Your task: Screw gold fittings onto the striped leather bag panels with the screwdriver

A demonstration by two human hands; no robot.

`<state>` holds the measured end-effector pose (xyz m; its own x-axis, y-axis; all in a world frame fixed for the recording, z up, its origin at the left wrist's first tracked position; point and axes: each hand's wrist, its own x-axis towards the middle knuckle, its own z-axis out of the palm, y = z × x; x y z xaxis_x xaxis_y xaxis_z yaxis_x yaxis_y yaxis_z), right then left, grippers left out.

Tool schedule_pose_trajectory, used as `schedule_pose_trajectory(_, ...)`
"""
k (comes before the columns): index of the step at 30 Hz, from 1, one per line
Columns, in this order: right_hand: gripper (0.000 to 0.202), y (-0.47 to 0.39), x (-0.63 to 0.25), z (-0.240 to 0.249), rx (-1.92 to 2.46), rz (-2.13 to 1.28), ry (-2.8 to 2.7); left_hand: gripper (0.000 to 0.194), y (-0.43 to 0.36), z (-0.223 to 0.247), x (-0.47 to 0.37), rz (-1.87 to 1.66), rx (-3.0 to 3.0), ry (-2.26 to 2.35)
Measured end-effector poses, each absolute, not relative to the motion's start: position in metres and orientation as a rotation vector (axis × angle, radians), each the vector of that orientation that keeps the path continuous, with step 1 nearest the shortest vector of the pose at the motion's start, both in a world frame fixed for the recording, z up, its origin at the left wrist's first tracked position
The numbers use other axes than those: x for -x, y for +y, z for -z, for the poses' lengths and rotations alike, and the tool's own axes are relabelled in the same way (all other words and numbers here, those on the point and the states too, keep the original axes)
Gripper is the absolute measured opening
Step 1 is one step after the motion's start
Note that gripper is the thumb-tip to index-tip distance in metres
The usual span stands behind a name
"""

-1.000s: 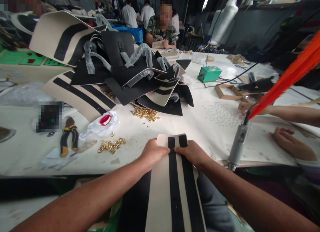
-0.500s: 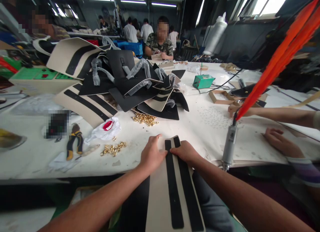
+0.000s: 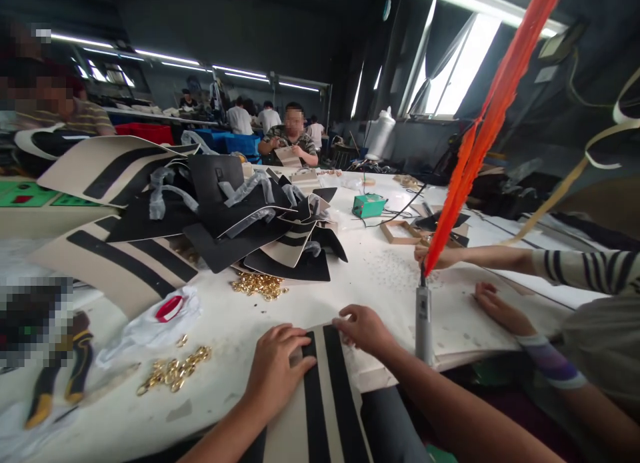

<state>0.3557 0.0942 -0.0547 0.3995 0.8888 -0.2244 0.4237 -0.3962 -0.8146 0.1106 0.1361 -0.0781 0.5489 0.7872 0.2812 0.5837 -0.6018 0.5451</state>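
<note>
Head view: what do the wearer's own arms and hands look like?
Left hand and right hand are human and ungloved; no ring or watch shows. Left forearm and right forearm are bare, without visible sleeves, cables or markings.

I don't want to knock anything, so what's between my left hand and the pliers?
The head view shows gold-coloured metal pieces nearer your left hand; nearer the pliers, the end of a white cloth and a slim, blurred object.
</note>
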Motion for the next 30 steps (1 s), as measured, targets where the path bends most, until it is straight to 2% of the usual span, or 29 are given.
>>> schedule_pose_trajectory(2, 0.035, 0.1, -0.384, 0.054, 2.095, -0.749, -1.105, 0.025, 0.136, 0.077, -0.111, -0.724, -2.38, 1.12)
schedule_pose_trajectory(4, 0.039, 0.107, -0.408, 0.054, 2.184, -0.62, -1.069, 0.024, 0.137, 0.076, -0.112, -0.72, -2.365, 1.119)
schedule_pose_trajectory(11, 0.037, 0.136, -0.442, 0.062, 2.387, -0.393, -1.076, 0.025, 0.139, 0.083, -0.109, -0.742, -2.324, 1.124)
schedule_pose_trajectory(20, 0.037, 0.159, -0.45, 0.07, 2.548, -0.287, -1.185, 0.028, 0.138, 0.088, -0.108, -0.761, -2.307, 1.128)
schedule_pose_trajectory(27, 0.022, 0.141, -0.42, 0.066, 2.553, -0.319, -1.414, 0.028, 0.135, 0.087, -0.108, -0.779, -2.29, 1.118)
schedule_pose_trajectory(30, 0.024, 0.128, -0.406, 0.063, 2.543, -0.277, -1.561, 0.027, 0.133, 0.085, -0.109, -0.774, -2.278, 1.115)
